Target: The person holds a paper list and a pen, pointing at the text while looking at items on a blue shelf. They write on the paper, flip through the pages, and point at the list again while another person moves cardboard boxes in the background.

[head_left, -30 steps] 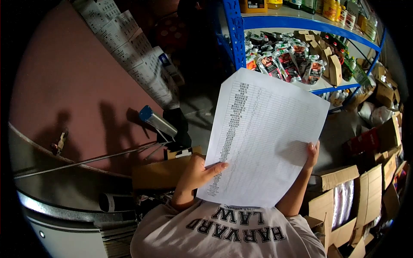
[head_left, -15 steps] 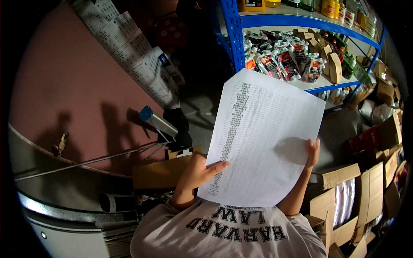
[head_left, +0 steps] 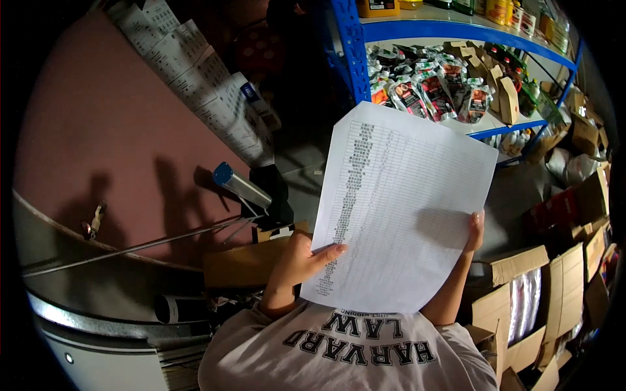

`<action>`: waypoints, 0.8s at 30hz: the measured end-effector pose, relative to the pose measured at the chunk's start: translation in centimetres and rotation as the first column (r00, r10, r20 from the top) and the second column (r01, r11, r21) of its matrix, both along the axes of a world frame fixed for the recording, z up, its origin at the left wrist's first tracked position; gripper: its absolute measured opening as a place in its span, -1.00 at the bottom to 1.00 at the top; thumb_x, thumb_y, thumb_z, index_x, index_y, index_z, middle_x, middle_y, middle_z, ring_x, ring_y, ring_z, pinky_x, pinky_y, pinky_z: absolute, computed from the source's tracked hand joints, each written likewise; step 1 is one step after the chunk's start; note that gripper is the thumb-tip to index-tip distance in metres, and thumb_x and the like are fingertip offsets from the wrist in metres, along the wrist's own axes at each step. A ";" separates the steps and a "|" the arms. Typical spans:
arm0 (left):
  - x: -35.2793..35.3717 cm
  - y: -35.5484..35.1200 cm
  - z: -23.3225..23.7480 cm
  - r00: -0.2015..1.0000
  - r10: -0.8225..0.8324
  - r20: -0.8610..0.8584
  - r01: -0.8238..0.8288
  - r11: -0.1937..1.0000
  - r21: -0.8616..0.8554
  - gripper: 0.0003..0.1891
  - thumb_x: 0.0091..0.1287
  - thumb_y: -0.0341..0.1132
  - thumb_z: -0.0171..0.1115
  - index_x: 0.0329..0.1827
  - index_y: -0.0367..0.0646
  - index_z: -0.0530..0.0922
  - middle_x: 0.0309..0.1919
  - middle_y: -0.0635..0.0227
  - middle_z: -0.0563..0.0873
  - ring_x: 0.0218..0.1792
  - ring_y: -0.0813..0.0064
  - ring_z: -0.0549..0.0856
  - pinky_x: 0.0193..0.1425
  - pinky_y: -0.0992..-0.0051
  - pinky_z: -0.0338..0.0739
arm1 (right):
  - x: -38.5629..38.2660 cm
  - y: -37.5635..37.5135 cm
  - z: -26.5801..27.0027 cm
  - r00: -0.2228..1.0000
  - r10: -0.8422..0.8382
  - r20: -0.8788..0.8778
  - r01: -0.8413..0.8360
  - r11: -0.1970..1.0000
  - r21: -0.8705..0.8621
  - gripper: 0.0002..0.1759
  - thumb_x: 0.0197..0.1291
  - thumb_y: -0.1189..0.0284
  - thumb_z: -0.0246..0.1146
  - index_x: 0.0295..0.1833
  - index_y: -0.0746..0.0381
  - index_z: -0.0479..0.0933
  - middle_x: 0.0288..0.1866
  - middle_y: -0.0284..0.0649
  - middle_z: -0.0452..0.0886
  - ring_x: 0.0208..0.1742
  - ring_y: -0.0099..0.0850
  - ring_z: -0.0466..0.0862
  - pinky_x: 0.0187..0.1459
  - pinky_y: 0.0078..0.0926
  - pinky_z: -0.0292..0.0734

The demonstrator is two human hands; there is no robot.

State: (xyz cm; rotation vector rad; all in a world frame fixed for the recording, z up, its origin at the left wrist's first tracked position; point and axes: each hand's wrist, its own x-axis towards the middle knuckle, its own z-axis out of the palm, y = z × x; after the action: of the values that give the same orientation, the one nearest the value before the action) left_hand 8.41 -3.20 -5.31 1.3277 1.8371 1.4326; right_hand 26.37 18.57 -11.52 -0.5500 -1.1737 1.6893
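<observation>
A large white sheet of paper (head_left: pixel 404 208), printed with a table and a column of small characters, is held up in front of my chest. My left hand (head_left: pixel 305 262) grips its lower left edge, the thumb lying on the printed side. At the right edge, my right hand (head_left: pixel 475 232) holds the sheet, its other fingers hidden behind the paper. A round shadow falls on the sheet near my right hand. Beneath the sheet, my shirt (head_left: pixel 358 345) shows dark lettering.
A blue-framed shelf (head_left: pixel 443 30) with pouches (head_left: pixel 433 91) and bottles stands beyond the sheet. Open cardboard boxes (head_left: pixel 564 293) are at the right. At the left are a pinkish panel (head_left: pixel 124 143), stacked white cartons (head_left: pixel 195 72) and a thin metal rod (head_left: pixel 150 244).
The upper part of the sheet has shifted slightly, its top left corner to the left and its right edge to the right. Both hands keep their hold.
</observation>
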 end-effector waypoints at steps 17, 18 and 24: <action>0.1 0.0 -0.6 0.999 -0.021 0.034 0.021 1.000 -0.017 -0.73 0.07 -0.30 0.21 -0.27 -0.33 0.48 -0.40 0.26 0.61 -0.39 0.54 0.55 -0.31 0.55 0.43 | 0.2 0.7 -1.6 0.985 0.020 -0.169 -0.014 0.999 0.033 -0.68 -0.06 0.25 0.07 -0.31 0.27 0.27 -0.31 -0.14 0.42 -0.28 -0.38 0.44 -0.23 -0.42 0.35; 0.1 -0.1 -0.6 0.999 -0.018 0.027 0.019 0.999 -0.027 -0.73 0.06 -0.29 0.21 -0.27 -0.33 0.48 -0.40 0.26 0.61 -0.38 0.54 0.55 -0.31 0.55 0.43 | 0.2 0.6 -1.6 0.985 0.017 -0.173 -0.011 0.999 0.034 -0.68 -0.06 0.25 0.08 -0.32 0.27 0.27 -0.32 -0.14 0.42 -0.28 -0.39 0.43 -0.23 -0.42 0.35; 0.1 -0.2 -0.9 0.999 -0.015 -0.035 0.014 1.000 -0.027 -0.72 0.08 -0.25 0.19 -0.35 -0.36 0.49 -0.52 0.21 0.61 -0.51 0.50 0.59 -0.46 0.57 0.45 | 0.5 1.1 -2.7 0.996 -0.027 -0.089 0.036 0.994 0.100 -0.55 -0.01 0.11 -0.04 -0.18 0.26 0.37 -0.35 -0.17 0.45 -0.30 -0.41 0.46 -0.26 -0.51 0.32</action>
State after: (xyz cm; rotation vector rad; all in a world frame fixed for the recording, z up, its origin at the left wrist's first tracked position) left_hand 8.47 -3.44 -6.21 1.3588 1.8584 1.3807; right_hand 26.82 19.62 -14.19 -0.4254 -1.1748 1.6009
